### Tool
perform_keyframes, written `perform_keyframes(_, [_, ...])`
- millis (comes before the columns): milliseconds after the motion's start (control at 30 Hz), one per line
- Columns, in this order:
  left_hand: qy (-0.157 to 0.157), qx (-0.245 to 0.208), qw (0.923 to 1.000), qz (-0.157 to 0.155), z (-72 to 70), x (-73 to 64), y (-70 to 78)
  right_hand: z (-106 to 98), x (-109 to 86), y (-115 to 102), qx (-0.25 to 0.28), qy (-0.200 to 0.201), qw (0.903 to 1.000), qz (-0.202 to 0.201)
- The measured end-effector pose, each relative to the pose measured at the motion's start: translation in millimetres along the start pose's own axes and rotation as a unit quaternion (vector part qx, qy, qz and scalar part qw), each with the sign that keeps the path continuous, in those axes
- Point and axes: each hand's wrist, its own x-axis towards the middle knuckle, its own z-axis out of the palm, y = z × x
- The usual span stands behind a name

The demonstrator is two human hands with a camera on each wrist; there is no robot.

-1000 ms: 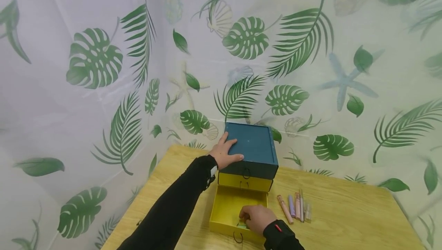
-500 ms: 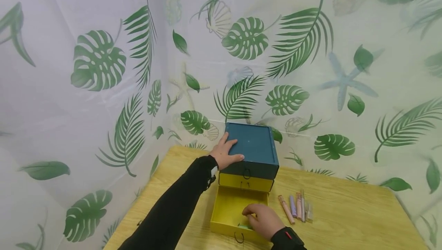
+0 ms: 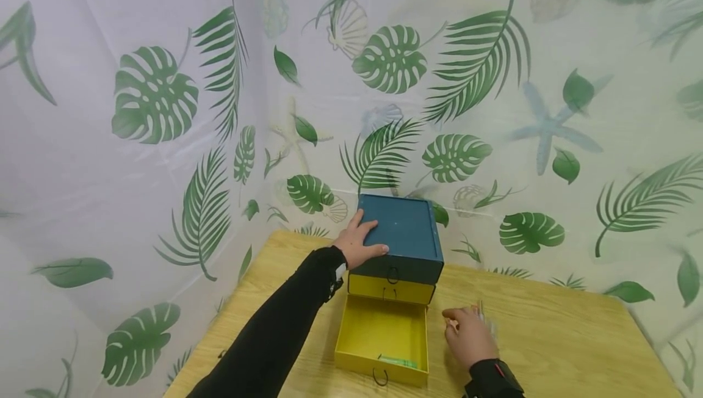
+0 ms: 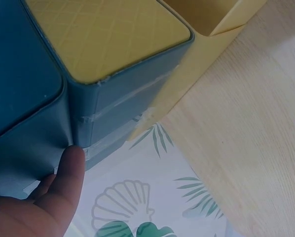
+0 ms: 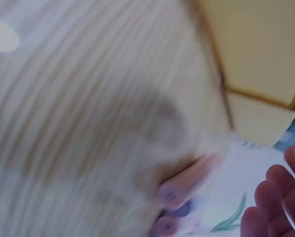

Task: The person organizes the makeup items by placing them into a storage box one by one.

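My left hand (image 3: 358, 244) rests with spread fingers on the front left of a dark blue drawer box (image 3: 406, 224). In the left wrist view the thumb (image 4: 68, 173) lies by the box's side. Below, a yellow drawer (image 3: 351, 361) is pulled out, with a slim green tube (image 3: 400, 362) lying near its front. My right hand (image 3: 471, 338) hovers right of this drawer, fingers loosely bent and holding nothing. It covers most of the slim cosmetic tubes on the table; the right wrist view shows a pink tube (image 5: 182, 187) and a purple one (image 5: 181, 208) apart from the fingers.
Between the blue box and the pulled-out drawer sits a pushed-in yellow drawer (image 3: 409, 289) with a ring pull. All stand on a wooden table (image 3: 560, 343), close to a leaf-patterned curtain (image 3: 483, 117) behind and at the left.
My right hand has left the yellow drawer and moved right to above the tubes, uncovering the green tube in the drawer. My left hand stays on the box.
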Motion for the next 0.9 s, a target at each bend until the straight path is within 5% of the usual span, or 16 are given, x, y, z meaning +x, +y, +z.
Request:
perform_keyframes(367, [-0.003,0.001,1.0000,0.007,0.4,-2.3,-0.5,10,-2.2,22,-0.053,-0.034,0.9977,0.025])
perform_keyframes(700, [-0.002,-0.004,1.0000,0.008,-0.9,-2.3,1.0,12,0.0,20,-0.066,-0.057,0.9959,0.026])
perform_keyframes(900, [-0.002,-0.008,0.9999,0.006,0.2,-2.6,0.3,14,-2.1,16,-0.065,-0.109,0.9905,0.052])
